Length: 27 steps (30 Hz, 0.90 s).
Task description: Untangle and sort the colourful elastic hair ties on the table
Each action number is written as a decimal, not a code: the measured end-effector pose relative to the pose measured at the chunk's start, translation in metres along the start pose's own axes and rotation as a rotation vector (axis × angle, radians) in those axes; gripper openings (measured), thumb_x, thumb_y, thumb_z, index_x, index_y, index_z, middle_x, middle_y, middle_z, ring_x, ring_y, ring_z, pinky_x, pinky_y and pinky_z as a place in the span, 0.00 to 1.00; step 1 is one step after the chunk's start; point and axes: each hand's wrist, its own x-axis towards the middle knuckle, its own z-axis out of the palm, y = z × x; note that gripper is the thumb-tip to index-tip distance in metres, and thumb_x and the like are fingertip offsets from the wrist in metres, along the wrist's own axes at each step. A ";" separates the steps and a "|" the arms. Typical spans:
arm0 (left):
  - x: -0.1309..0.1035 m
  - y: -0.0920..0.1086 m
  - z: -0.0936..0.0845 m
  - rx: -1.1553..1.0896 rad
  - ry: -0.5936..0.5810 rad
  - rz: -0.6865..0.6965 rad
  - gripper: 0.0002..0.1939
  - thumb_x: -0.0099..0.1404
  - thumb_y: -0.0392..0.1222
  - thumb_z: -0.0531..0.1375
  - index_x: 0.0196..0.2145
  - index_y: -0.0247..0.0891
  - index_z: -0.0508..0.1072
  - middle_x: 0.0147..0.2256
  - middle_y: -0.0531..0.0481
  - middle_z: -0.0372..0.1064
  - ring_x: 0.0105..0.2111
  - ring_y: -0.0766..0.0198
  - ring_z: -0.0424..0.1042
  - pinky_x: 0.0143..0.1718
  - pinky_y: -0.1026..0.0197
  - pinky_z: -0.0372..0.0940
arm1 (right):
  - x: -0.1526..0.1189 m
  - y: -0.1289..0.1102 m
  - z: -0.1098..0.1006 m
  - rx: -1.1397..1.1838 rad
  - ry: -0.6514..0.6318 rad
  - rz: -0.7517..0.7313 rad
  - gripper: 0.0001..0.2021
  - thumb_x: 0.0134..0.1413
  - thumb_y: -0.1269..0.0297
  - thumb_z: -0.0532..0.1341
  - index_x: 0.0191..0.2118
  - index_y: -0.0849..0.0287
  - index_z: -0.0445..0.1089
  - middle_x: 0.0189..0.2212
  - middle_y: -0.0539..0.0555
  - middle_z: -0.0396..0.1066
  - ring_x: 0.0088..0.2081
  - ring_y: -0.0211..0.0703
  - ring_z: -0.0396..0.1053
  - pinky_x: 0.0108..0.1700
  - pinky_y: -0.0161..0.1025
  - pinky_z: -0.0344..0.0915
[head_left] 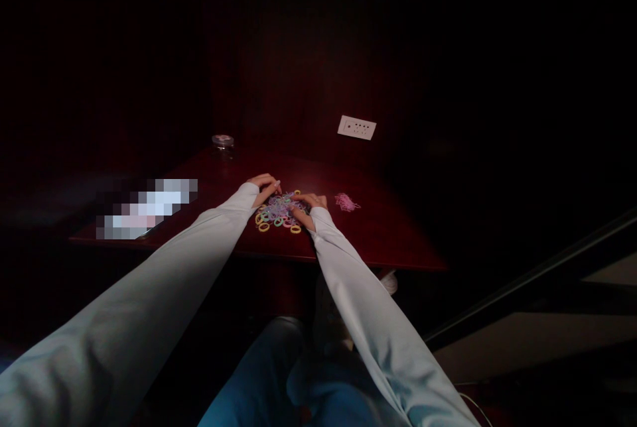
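A loose pile of elastic hair ties (279,222) lies on the dark red table, with yellow, green and pink rings around its edge. Thin purple bands (281,205) are heaped in its middle. At the pile's upper left is my left hand (263,184), its fingers bent loosely and apart, touching or just above the bands. From the right, my right hand (309,204) reaches over the pile, thumb and fingers apart. I make out nothing held in either hand. Right of it lies a separate small heap of pink bands (347,202).
A round clear container (223,143) with a lid stands at the back left of the table (393,235). A blurred-out flat object (146,209) lies at the left. A white socket plate (357,127) is on the back wall. The surroundings are very dark.
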 end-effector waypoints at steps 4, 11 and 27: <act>-0.001 0.001 -0.002 0.091 0.098 -0.038 0.23 0.67 0.57 0.50 0.26 0.40 0.73 0.31 0.46 0.71 0.35 0.58 0.69 0.40 0.60 0.64 | 0.000 -0.001 -0.001 0.019 0.018 -0.014 0.10 0.53 0.63 0.68 0.43 0.48 0.79 0.42 0.51 0.75 0.50 0.49 0.64 0.56 0.46 0.61; -0.004 -0.016 0.001 0.243 0.033 -0.221 0.15 0.62 0.54 0.55 0.30 0.42 0.74 0.31 0.51 0.72 0.31 0.61 0.67 0.33 0.62 0.59 | -0.002 -0.007 -0.010 0.054 0.070 0.016 0.09 0.57 0.64 0.62 0.41 0.51 0.79 0.42 0.52 0.76 0.50 0.49 0.64 0.56 0.45 0.61; -0.009 0.002 -0.003 0.144 -0.127 -0.054 0.20 0.67 0.54 0.52 0.32 0.40 0.78 0.25 0.53 0.72 0.27 0.63 0.67 0.31 0.63 0.60 | 0.005 0.005 -0.007 0.109 0.167 0.180 0.08 0.56 0.64 0.60 0.35 0.54 0.78 0.37 0.52 0.75 0.43 0.44 0.71 0.51 0.40 0.66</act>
